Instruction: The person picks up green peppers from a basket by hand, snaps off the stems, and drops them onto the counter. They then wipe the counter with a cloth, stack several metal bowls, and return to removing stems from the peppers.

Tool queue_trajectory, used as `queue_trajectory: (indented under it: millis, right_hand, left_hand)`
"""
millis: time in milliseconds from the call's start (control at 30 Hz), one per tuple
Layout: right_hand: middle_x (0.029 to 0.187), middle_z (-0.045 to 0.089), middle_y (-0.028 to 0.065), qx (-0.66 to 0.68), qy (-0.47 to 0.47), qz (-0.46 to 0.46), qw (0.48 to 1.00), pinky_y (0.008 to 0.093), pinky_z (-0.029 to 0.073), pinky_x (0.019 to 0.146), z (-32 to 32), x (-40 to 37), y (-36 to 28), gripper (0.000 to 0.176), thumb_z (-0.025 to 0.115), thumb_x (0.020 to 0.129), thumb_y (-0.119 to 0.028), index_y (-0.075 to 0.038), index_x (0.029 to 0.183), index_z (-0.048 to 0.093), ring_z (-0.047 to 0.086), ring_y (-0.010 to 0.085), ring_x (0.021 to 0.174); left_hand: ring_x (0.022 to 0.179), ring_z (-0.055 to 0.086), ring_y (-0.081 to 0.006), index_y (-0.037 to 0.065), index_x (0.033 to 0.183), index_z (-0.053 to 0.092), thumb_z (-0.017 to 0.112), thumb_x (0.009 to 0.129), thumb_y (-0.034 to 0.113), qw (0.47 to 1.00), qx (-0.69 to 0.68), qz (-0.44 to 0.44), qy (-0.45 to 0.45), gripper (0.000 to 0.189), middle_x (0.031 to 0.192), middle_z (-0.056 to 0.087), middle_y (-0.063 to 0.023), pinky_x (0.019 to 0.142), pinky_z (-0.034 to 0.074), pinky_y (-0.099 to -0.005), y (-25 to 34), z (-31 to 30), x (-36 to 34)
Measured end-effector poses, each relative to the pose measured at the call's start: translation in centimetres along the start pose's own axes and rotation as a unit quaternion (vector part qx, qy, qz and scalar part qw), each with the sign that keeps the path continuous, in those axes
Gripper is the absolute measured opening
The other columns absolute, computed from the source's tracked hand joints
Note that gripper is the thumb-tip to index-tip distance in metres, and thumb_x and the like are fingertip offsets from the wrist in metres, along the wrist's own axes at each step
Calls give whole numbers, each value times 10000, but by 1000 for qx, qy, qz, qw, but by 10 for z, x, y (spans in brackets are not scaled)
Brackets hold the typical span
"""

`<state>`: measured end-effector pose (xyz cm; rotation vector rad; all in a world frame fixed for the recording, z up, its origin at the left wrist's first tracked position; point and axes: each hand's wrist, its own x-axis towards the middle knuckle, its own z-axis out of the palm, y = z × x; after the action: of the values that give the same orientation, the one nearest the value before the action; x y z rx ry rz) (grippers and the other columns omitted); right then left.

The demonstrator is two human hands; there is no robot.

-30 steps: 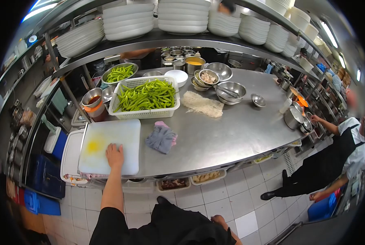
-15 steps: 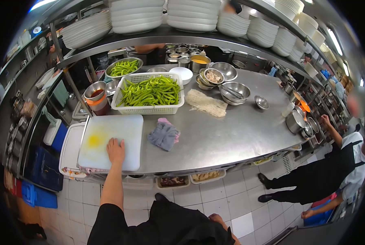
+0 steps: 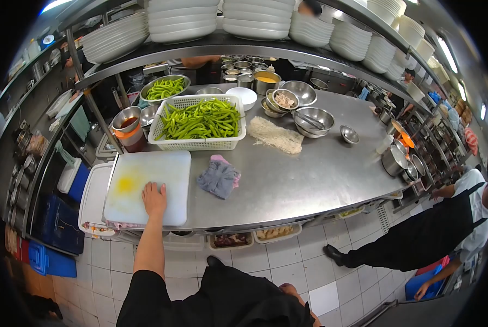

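My left hand (image 3: pixel 154 198) rests palm down on a white cutting board (image 3: pixel 170 163), its fingers stretched out and nothing in them. A yellow stain (image 3: pixel 126 185) marks the board just left of the fingertips. To the right of the board lies a crumpled grey and pink cloth (image 3: pixel 218 179). Behind the board stands a white plastic basket (image 3: pixel 200 144) heaped with long green peppers (image 3: pixel 200 120). Down beside my dark apron, away from the table, hangs my right hand (image 3: pixel 289 289); its fingers are mostly hidden.
Steel bowls (image 3: pixel 315 121), pale thin sheets (image 3: pixel 275 136) and a red-brown sauce container (image 3: pixel 129 139) stand on the steel table (image 3: pixel 266 188). Stacked white plates (image 3: pixel 255 22) fill the shelf above. A co-worker in a black apron (image 3: pixel 418 237) is at the right, beside the table's end.
The co-worker at the right has stepped and leaned, with feet and arms in new positions. My left hand stays on the board; the view has shifted only slightly.
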<state>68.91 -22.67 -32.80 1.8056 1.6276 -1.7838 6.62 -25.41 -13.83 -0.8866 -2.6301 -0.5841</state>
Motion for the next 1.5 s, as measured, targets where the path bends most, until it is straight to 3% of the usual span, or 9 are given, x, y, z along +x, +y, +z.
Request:
queue_trajectory:
  millis: [467,600,667,900,1100,1200,1367,1433,1500]
  right_hand:
    - [834,671,128,-152,-23,-2,988,352,526,513,-10,22,10,254,543,848,-214,-35,1014,609,665,229,665]
    - [872,676,131,-189,-21,0,982,369,538,541,-19,31,-12,290,546,858,-238,-31,1057,588,668,243,697]
    - [903,675,133,-3,18,-6,1000,383,542,552,-23,35,-42,295,558,865,-219,-28,1088,571,668,255,700]
    - [892,674,113,118,63,-4,991,338,533,527,-25,69,-130,224,575,869,-155,-40,1061,578,663,216,675]
    - [887,666,88,118,61,-50,990,308,512,534,-15,47,-205,202,547,900,-177,-41,1046,577,652,188,690]
    - [912,666,96,102,53,-65,991,312,521,567,-22,27,-244,224,547,900,-176,-35,1070,583,653,190,728]
    - [941,670,73,-11,-13,-129,991,291,521,675,-53,-34,-346,293,584,891,-196,-29,1131,603,642,159,797]
    - [936,662,93,-25,-20,-162,986,286,520,626,-67,-45,-381,280,570,907,-159,12,1128,582,630,155,748]
    - [908,666,60,-22,-10,-189,982,274,508,688,-78,-51,-411,292,587,900,-216,-24,1119,610,625,134,780]
  left_hand:
    - [1222,448,-331,-8,1130,571,498,925,389,999,-39,-21,-8,452,1260,530,-191,1052,310,-448,-1,11,9]
    - [1130,523,-364,0,1156,568,581,892,319,962,-254,65,83,414,1194,578,-203,977,402,-419,66,-4,43]
    - [1160,506,-347,11,1184,559,583,887,319,956,-269,99,68,429,1221,567,-192,989,391,-416,106,-21,98]
    - [1278,421,-302,56,1374,394,683,675,267,960,-102,211,-155,786,1411,415,-144,1069,338,-375,131,35,245]
    - [1220,477,-333,69,1395,373,704,626,249,859,-20,247,-447,856,1349,479,-190,1020,392,-375,167,24,300]
    - [1174,509,-338,57,1364,410,702,625,247,892,-11,303,-336,817,1293,527,-184,992,415,-392,162,35,274]
    - [1100,559,-338,34,1313,471,693,656,297,885,-165,319,-297,742,1196,584,-202,953,443,-391,137,48,294]
    - [1092,565,-338,33,1296,489,686,675,315,871,-273,168,-373,710,1185,589,-210,951,439,-388,134,38,306]
    - [1057,584,-329,24,1229,523,672,709,301,902,-265,139,-310,608,1134,611,-205,915,447,-379,132,38,317]
